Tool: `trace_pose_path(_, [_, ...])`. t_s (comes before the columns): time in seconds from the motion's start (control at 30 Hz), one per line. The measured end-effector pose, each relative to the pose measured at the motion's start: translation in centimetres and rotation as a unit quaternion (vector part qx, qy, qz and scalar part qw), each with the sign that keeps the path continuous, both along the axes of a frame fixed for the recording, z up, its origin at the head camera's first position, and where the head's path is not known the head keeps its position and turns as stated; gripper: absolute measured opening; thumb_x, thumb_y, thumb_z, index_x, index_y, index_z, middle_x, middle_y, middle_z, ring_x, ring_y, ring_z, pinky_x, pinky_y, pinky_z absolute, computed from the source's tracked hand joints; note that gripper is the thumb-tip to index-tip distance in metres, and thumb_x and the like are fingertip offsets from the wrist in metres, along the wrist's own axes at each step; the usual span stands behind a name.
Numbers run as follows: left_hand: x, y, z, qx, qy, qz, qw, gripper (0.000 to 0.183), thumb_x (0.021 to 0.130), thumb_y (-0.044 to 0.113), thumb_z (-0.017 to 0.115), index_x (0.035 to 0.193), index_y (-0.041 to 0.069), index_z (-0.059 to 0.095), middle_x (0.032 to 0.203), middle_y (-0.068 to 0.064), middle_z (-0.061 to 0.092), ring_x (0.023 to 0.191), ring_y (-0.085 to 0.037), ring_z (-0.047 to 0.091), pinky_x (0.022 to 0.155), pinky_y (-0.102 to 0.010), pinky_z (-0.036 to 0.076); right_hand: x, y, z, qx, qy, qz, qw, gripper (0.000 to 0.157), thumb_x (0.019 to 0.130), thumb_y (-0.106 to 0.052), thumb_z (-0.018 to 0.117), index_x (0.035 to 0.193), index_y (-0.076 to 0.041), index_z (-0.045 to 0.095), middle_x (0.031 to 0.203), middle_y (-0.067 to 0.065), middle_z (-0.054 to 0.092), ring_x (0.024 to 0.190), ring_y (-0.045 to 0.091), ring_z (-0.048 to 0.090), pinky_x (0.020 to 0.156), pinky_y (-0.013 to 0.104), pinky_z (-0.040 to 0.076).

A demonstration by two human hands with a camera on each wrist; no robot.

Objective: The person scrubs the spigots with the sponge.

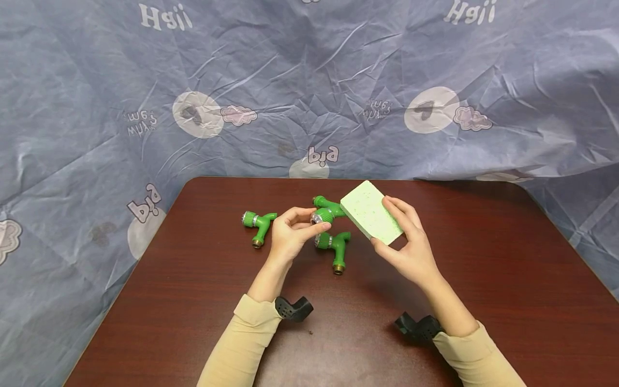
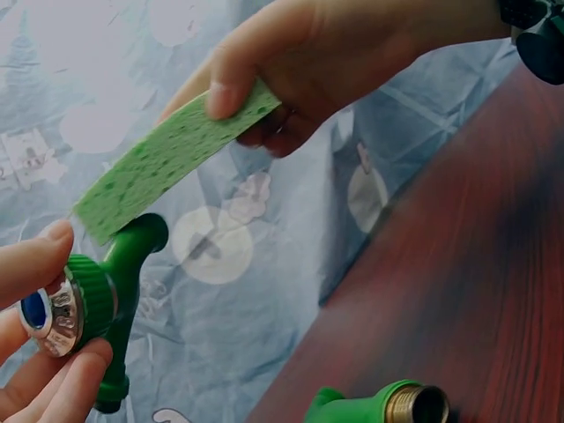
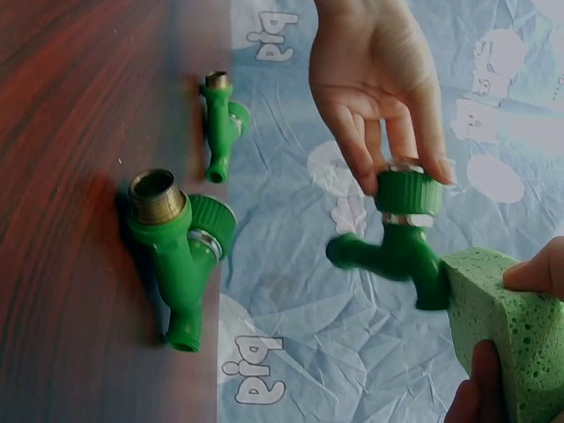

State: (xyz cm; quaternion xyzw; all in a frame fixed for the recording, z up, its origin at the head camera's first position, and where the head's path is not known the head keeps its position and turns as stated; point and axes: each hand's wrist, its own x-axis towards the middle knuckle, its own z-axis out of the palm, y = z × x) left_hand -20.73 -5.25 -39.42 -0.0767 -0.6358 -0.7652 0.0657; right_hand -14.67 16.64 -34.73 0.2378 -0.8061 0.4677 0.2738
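A creased blue-grey cloth (image 1: 309, 75) with pale printed figures and lettering hangs behind a dark reddish-brown desk (image 1: 522, 258), over which reach 2 forearms in cream sleeves (image 1: 239, 344). The right hand (image 1: 411, 250) grips, thumb and fingers on opposite edges, a speckled pale green sponge (image 1: 372, 212), held tilted above the desk; its corner sits right by the spout of a raised green tap (image 1: 326, 215), and I cannot tell whether they touch. The left hand (image 1: 290, 234) pinches that tap by its ribbed knob (image 2: 95, 286), thumb on 1 side and fingers on the other. Of 2 more taps lying on the desk, the nearer tap (image 1: 338, 250) is just in front of the raised one, the farther tap (image 1: 261, 227) left of the left hand. Their threaded ends (image 3: 159, 196) are brass; a small blue centre (image 2: 33, 310) marks the raised tap's silvery cap
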Motion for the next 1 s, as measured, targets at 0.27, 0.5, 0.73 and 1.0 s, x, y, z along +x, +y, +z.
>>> trace_pose_path(0.27, [-0.5,-0.9,-0.1,0.029,-0.005,0.027,0.9992,0.039,0.067,-0.003,0.081,0.103,-0.004,0.066,0.083,-0.002,0.067,0.066,-0.011,0.065,0.061,-0.022,0.051,-0.2,0.4,-0.1,-0.025,-0.009,-0.015,1.000,0.068,0.065,0.018,0.068,0.129,0.011,0.048,0.132,0.030,0.041,0.117,0.018,0.041,0.080,0.015,0.036])
trace_pose_path(0.5, [-0.5,-1.0,0.0,0.016,-0.008,0.014,0.9997,0.041,0.067,-0.004,0.080,0.106,-0.004,0.065,0.090,-0.001,0.067,0.071,-0.014,0.064,0.063,-0.021,0.051,-0.3,0.4,-0.5,0.000,-0.008,0.004,1.000,0.069,0.065,0.017,0.069,0.130,0.010,0.048,0.131,0.027,0.042,0.116,0.013,0.041,0.081,0.017,0.035])
trace_pose_path(0.73, [-0.8,-1.5,-0.1,0.006,-0.016,-0.004,0.9998,0.044,0.067,-0.009,0.077,0.109,-0.007,0.063,0.095,-0.004,0.066,0.074,-0.013,0.065,0.068,-0.024,0.054,-0.5,0.7,-0.4,-0.032,-0.025,-0.020,0.999,0.068,0.065,0.017,0.069,0.130,0.011,0.048,0.133,0.030,0.041,0.116,0.014,0.041,0.079,0.016,0.036])
trace_pose_path(1.0, [-1.5,-2.6,-0.6,-0.009,-0.044,0.003,0.9990,0.045,0.067,-0.014,0.074,0.111,-0.006,0.063,0.101,-0.010,0.066,0.080,-0.016,0.066,0.070,-0.023,0.054,-0.6,0.9,-0.5,-0.034,-0.034,-0.019,0.999,0.069,0.066,0.016,0.069,0.131,0.010,0.047,0.134,0.029,0.040,0.115,0.011,0.041,0.079,0.016,0.036])
